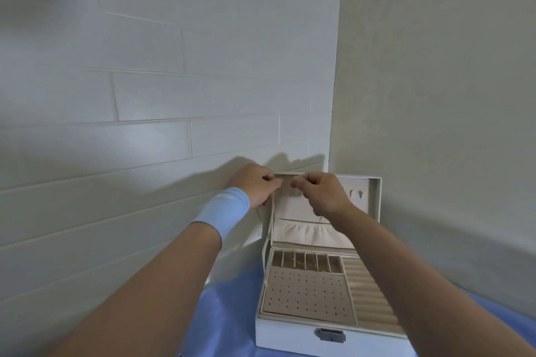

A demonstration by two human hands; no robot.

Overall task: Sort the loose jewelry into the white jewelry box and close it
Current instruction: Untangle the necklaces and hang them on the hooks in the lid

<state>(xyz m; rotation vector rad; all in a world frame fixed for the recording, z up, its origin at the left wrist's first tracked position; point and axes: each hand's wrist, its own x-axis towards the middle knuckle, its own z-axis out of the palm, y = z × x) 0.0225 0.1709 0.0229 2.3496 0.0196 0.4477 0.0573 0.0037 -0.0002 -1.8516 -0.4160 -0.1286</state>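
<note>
We look down over two bare arms reaching to a white jewelry box (290, 336) that sits open on a blue cloth (229, 313) in the corner of a tiled wall, its lid (376, 200) upright. Both hands are raised to the top edge of the lid's lining. The left hand (256, 185), a blue wristband (223, 210) behind it, has its fingers curled with thumb against forefinger. The right hand (322, 193) is pinched the same way, just beside it. A faint thread-like line hangs below the right hand toward the gathered pocket (310, 233). We judge it a fine chain (320, 219) held in that pinch; whether the left hand grips its other end we cannot tell. Such a chain would be nearly weightless, limp, quick to tangle or slip, so we would hold it near the clasp with fingertips only. The box looks light and stiff. To close it we would take the lid by its top rim, away from the ribbon stay (268, 238), and lower it onto the latch (330, 335)
</note>
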